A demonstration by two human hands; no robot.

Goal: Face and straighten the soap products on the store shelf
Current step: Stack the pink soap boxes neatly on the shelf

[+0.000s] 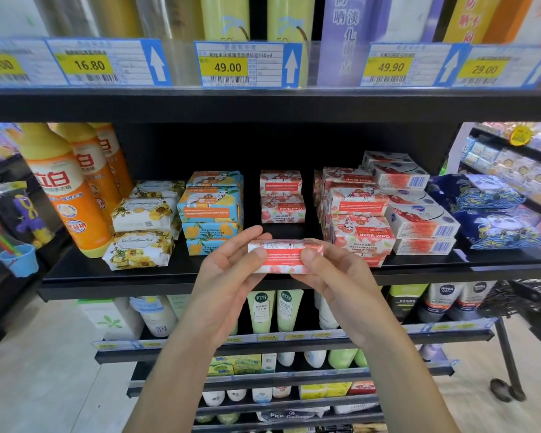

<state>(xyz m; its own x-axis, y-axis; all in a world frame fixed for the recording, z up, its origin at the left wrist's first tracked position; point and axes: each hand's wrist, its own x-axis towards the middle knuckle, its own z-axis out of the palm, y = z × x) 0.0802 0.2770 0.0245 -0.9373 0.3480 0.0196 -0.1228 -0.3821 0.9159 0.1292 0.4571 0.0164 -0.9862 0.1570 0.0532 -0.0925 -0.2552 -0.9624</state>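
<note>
Both hands hold one red-and-white goat soap box (pixel 283 256) in front of the black shelf (pixel 113 276). My left hand (pixel 228 276) grips its left end and my right hand (pixel 331 276) grips its right end, thumbs on the front face. Behind it on the shelf stand two stacked red soap boxes (pixel 281 196), the lower one upside down. To the right is a taller pile of red soap boxes (pixel 356 214), several upside down. Blue-and-yellow soap boxes (pixel 211 210) are stacked to the left, beside white floral wrapped soaps (pixel 142 232).
Orange detergent bottles (pixel 72 195) stand at the shelf's left end. White barcode boxes (pixel 419 214) and dark blue packs (pixel 494 214) fill the right end. Price tags (pixel 228 67) line the shelf above. Tubes (pixel 274 310) fill lower shelves. A black cart (pixel 525 304) is at right.
</note>
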